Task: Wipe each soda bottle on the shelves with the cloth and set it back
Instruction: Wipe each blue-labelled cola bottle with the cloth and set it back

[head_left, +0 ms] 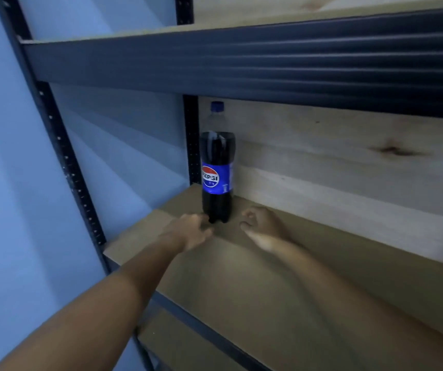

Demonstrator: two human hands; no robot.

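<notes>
A Pepsi soda bottle (pixel 217 167) with a blue cap and blue label stands upright at the back left corner of the middle shelf (pixel 308 263). My left hand (pixel 192 230) reaches in at the bottle's base, fingertips at or touching its bottom left. My right hand (pixel 261 222) hovers just right of the base, fingers loosely curled and apart, holding nothing. No cloth is visible in either hand or on the shelf.
A dark metal beam (pixel 241 65) of the upper shelf hangs low above the bottle. Black perforated uprights (pixel 190 140) stand at the left. A wooden back panel (pixel 348 162) closes the rear. A blue wall (pixel 14 183) lies to the left.
</notes>
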